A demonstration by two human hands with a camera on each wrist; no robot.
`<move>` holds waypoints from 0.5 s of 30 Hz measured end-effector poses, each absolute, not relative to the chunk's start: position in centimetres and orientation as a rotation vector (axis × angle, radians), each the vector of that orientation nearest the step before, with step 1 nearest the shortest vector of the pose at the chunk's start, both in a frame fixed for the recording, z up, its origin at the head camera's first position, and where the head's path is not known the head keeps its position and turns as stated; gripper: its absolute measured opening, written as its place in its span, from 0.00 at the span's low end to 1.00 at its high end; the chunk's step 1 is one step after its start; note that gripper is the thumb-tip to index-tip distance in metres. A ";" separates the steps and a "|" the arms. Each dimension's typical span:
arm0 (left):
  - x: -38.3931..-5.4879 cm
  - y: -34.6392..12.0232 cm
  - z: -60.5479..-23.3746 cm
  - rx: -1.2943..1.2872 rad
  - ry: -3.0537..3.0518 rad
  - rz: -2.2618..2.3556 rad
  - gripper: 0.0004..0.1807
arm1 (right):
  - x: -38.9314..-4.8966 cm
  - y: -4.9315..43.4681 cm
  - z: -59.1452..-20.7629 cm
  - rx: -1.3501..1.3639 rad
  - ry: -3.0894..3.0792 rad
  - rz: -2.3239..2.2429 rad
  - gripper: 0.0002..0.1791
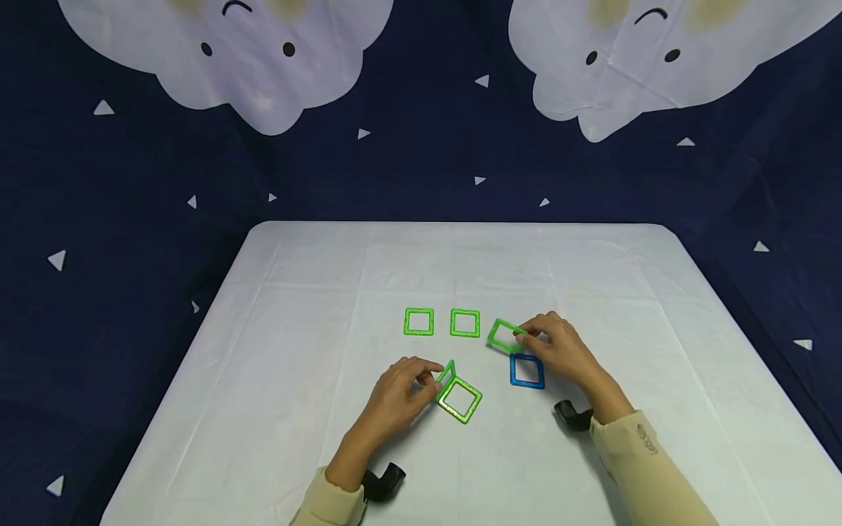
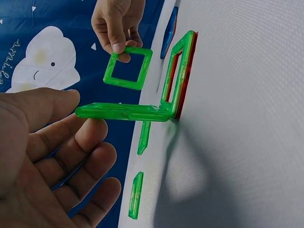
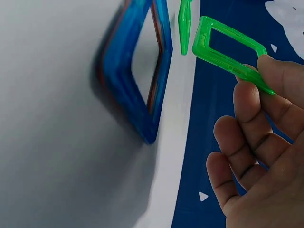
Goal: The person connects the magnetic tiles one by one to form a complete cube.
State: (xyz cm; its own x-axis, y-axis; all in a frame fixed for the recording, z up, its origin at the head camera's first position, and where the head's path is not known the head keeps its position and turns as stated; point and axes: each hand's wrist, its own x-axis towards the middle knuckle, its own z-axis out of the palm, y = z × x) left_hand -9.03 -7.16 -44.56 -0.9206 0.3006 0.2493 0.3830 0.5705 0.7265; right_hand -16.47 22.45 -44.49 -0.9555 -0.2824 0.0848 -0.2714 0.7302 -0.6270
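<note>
My left hand (image 1: pixel 396 392) pinches the edge of a green square magnetic tile (image 2: pixel 123 111) between thumb and fingers. That tile stands up from the side of a second green tile (image 1: pixel 473 408) lying flat, which shows a red layer (image 2: pixel 184 95) underneath in the left wrist view. Off to the right, my right hand (image 1: pixel 560 348) holds another open-framed green tile (image 3: pixel 228 61) by one corner, thumb against fingers, tilted above the table. Just below that tile in the head view lies a blue square tile (image 1: pixel 528 385), also with red along its underside.
Two more green square tiles, a left one (image 1: pixel 419 332) and a right one (image 1: pixel 465 334), lie flat farther back on the white table (image 1: pixel 296 351). Black wrist cameras (image 1: pixel 384 482) sit at both cuffs. A dark blue cloth (image 1: pixel 421 168) with clouds hangs behind the table.
</note>
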 end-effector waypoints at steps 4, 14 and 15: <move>-9.0 -7.2 -44.6 -0.591 -2.696 -1.282 0.11 | -15.9 22.0 -44.5 -0.477 2.920 -1.074 0.08; -9.0 -7.2 -44.6 -0.590 -2.702 -1.282 0.11 | -14.4 20.7 -44.6 -0.461 2.919 -1.147 0.05; -9.0 -7.2 -44.6 -0.590 -2.703 -1.284 0.11 | -14.2 20.6 -44.7 -0.457 2.924 -1.148 0.05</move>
State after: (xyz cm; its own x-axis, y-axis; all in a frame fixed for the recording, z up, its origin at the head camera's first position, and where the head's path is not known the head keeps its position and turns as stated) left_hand -9.04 -7.18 -44.56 -0.9212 0.3035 0.2433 0.3803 0.5716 0.7270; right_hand -14.24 20.64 -44.68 -0.9580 -0.2533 0.1343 -0.2771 0.6972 -0.6612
